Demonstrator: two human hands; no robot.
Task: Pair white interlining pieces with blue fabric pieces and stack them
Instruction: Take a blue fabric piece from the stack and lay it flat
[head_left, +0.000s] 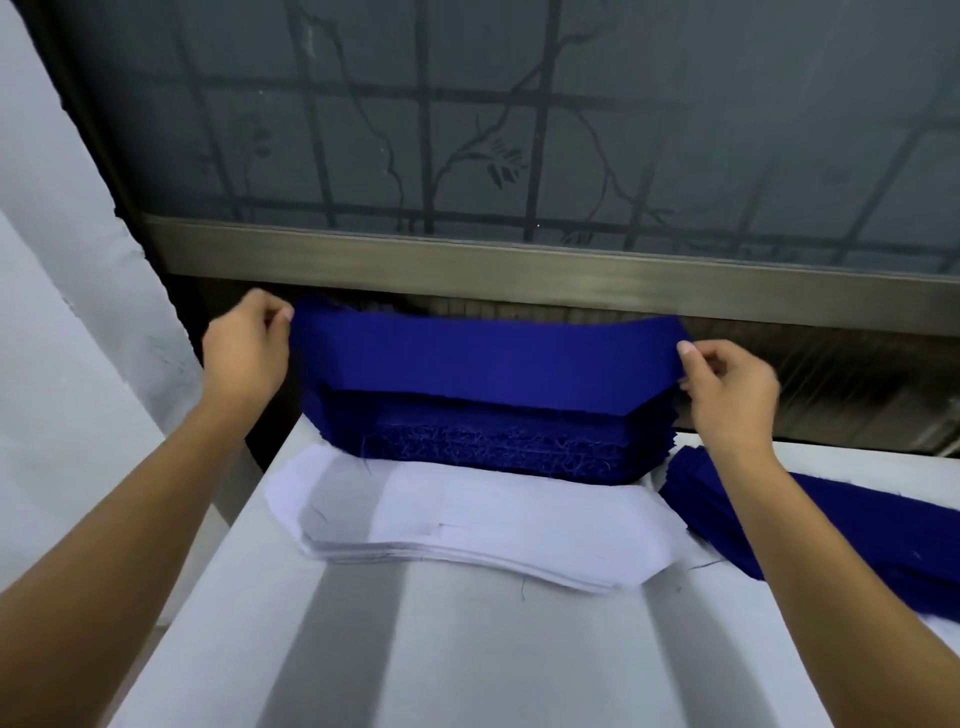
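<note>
Both hands are up at the counter's (467, 654) far edge. The left grip (244, 348) pinches one end of a blue fabric piece (488, 358) and the right grip (727, 384) pinches the other, so the piece hangs stretched flat between them. It sits just above the thick blue stack (493, 444), lifted clear along its near edge.

In front of that, nearer the person, lies the white interlining stack (467, 525), fanned a little and touching the foot of the blue stack. Nothing blue lies on it yet, so this pair is not made; I'd judge this as the pick-up half of one pairing.

Off at the counter's right edge runs a second blue pile (841, 525), passing under the right forearm (whether white layers sit between its blues, I cannot tell). If that is the finished pile, some pairs are done.

With both source stacks this thick, plenty of work looks left.
</note>
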